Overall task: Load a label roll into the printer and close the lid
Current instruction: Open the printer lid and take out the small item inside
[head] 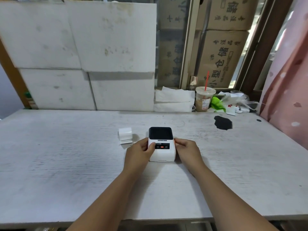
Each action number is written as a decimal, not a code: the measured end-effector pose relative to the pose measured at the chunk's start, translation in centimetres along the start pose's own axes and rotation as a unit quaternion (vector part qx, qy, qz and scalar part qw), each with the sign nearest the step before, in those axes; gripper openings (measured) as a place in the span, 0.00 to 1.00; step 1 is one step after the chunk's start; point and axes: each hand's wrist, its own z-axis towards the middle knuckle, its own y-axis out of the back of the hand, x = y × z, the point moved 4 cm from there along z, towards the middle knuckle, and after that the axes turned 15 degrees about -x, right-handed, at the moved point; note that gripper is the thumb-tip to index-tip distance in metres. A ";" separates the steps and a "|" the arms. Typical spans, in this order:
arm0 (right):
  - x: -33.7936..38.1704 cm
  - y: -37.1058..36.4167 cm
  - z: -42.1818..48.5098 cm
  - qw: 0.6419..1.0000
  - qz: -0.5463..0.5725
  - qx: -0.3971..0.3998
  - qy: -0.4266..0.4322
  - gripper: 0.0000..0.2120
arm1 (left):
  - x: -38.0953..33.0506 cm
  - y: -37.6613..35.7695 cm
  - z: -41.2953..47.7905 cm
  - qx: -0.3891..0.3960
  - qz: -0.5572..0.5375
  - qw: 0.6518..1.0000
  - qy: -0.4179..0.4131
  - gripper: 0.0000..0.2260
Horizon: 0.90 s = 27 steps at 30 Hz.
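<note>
On table, both hands [166, 150] flanking printer [162, 151], dark lid [160, 133] rearward

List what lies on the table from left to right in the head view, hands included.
label roll → left hand → printer → right hand → black stain

printer [162, 153]: white body, black lid, red light, between both hands
label roll [125, 136]: white, beyond the left hand [140, 153]
table [66, 164]: whitish, streaked grain
</note>
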 end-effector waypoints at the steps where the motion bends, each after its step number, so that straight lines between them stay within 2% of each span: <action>1: -0.1 -0.1 0.1 1.000 0.000 0.004 0.002 0.13 | 0.0 -0.1 0.1 0.001 -0.004 1.000 -0.001 0.12; 9: -0.1 -0.1 0.9 1.000 -0.009 0.005 0.001 0.14 | 0.3 -0.2 0.5 0.005 -0.027 1.000 0.004 0.14; 15: 0.4 0.2 0.6 0.999 -0.028 -0.036 -0.011 0.10 | 0.2 0.0 0.3 0.010 -0.023 1.000 0.002 0.14; 21: 0.5 0.0 0.2 0.997 -0.041 -0.059 0.015 0.11 | 0.0 -0.2 0.0 -0.011 -0.029 1.000 0.006 0.14; 26: 0.9 0.3 -0.4 0.992 -0.066 -0.095 0.054 0.12 | 0.5 -0.5 0.3 -0.041 -0.030 0.999 0.009 0.02; 27: 0.8 0.2 -0.4 0.991 -0.067 -0.094 0.062 0.11 | 0.6 -0.5 0.5 -0.045 -0.033 0.998 0.010 0.03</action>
